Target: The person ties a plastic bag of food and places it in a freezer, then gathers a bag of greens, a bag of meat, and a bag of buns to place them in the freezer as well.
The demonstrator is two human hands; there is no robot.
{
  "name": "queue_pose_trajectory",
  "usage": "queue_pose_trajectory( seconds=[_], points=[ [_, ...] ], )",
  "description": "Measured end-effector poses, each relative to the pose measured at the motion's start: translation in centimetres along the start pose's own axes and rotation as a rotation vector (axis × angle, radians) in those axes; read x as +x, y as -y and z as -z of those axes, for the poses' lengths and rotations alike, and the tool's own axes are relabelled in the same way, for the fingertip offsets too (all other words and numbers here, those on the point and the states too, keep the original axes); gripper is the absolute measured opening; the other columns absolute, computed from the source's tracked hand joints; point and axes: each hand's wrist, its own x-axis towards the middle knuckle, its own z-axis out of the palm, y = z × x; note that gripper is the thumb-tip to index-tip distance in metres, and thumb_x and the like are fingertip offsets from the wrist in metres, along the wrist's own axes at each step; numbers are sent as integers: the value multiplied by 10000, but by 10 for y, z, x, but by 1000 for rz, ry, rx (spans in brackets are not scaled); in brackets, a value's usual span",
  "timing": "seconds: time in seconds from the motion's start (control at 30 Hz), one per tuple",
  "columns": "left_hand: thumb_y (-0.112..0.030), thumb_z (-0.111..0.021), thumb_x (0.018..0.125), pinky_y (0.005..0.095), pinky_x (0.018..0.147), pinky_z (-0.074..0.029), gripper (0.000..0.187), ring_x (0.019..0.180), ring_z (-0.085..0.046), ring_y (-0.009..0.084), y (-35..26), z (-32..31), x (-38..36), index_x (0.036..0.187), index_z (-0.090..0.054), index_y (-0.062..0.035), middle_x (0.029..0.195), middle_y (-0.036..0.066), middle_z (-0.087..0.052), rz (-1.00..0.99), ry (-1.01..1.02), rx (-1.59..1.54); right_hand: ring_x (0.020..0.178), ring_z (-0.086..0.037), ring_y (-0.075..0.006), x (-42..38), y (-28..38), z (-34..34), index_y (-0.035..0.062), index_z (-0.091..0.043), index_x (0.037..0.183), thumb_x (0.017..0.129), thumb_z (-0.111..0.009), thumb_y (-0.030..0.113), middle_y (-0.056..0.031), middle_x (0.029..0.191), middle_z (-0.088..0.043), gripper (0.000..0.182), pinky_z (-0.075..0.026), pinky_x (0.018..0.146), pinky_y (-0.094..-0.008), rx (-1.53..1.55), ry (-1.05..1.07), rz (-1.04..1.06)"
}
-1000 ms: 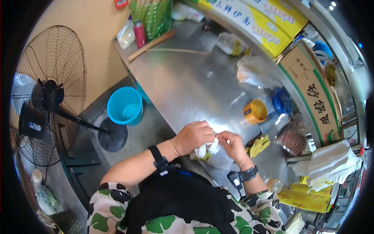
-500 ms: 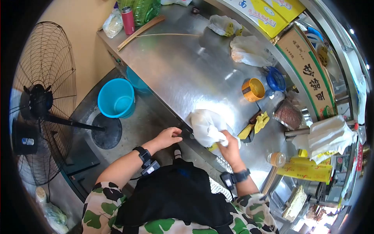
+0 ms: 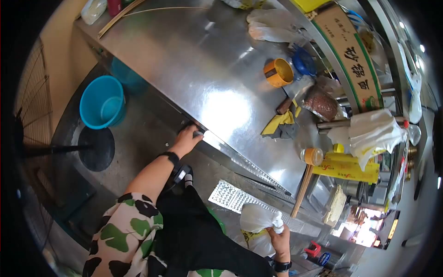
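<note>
My right hand point(image 3: 279, 241), low at the right, grips the twisted neck of a white plastic bag point(image 3: 256, 218). The full, rounded body of the bag hangs to the left of the fingers, over the floor side of the counter. Just below it shows clear plastic with yellow print point(image 3: 254, 236). My left hand point(image 3: 186, 142) is at the front edge of the steel counter point(image 3: 170, 60), its fingers curled around that edge and their tips partly hidden. A perforated metal strip point(image 3: 228, 193) lies below the counter, between the two hands.
On the counter stand an orange tin point(image 3: 278, 72), a blue container point(image 3: 303, 61), a yellow-and-grey cloth point(image 3: 279, 125) and a lidded jar point(image 3: 312, 156). Long sticks point(image 3: 302, 191) jut out near its right end. A blue bucket point(image 3: 102, 102) and a fan base point(image 3: 96, 148) are on the left.
My right hand has carried the white bag off the counter, down and to the right. My left hand has moved up to the counter's edge. The view has turned to the right.
</note>
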Motion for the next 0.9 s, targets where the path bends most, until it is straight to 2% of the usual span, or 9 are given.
queue_pose_trajectory(
  seconds=[0.1,0.23,0.3,0.47,0.57,0.63,0.67,0.83,0.9],
  points=[
    [-196,-689,805,343,829,-460,315,941,-582,266,43,10,-68,1032,-551,-28,1019,140,-590,-111,65,-171,846,-583,-101,18,33,12,-22,-615,987,780,-648,-18,-50,911,-664,210,-467,759,-258,134,64,41],
    [-176,-698,818,294,813,-479,293,938,-583,159,72,12,-169,1068,-635,-36,1016,90,-603,142,311,-364,858,-566,-119,83,82,-6,13,-582,979,721,-678,-29,-30,903,-618,278,-454,770,-268,-149,448,342],
    [-266,-725,788,288,713,-469,324,816,-590,179,78,10,-209,1043,-669,-75,912,80,-614,149,373,-347,804,-607,-273,113,113,-45,12,-592,940,734,-681,36,-121,867,-610,225,-465,720,-326,-172,524,536],
    [-341,-692,800,356,741,-483,353,879,-620,276,71,-2,-283,1022,-673,-67,942,126,-631,115,347,-321,859,-610,-336,186,127,-183,35,-614,975,792,-667,151,-170,918,-623,223,-473,749,-365,-293,732,690],
    [-334,-708,781,371,800,-474,348,942,-602,283,73,-18,-313,1012,-671,-76,998,108,-629,93,335,-306,912,-617,-320,213,90,-281,62,-622,999,801,-657,183,-158,920,-639,234,-475,776,-357,-198,759,535],
    [-329,-716,771,372,838,-467,336,985,-589,281,84,-35,-333,999,-672,-87,1021,99,-627,30,224,-315,923,-626,-303,246,19,-371,56,-623,1017,796,-661,180,-143,944,-652,256,-482,799,-363,6,748,-5],
    [-327,-720,765,373,854,-462,331,1002,-581,281,82,-33,-336,993,-671,-92,1030,97,-626,41,225,-315,913,-629,-303,265,-19,-399,54,-620,1017,791,-666,202,-151,946,-652,274,-486,794,-370,0,762,-44],
    [-315,-723,757,371,902,-456,307,1035,-564,281,80,-31,-337,983,-667,-114,1054,89,-624,67,305,-331,869,-638,-337,299,-150,-441,40,-605,991,768,-684,300,-179,949,-653,351,-506,775,-424,-662,938,725],
    [-324,-711,769,369,898,-463,310,1039,-563,273,85,-36,-339,997,-665,-120,1060,76,-628,75,302,-302,868,-633,-358,311,-178,-451,50,-593,993,759,-671,388,-189,919,-653,418,-505,754,-437,-683,811,588]
  ],
)
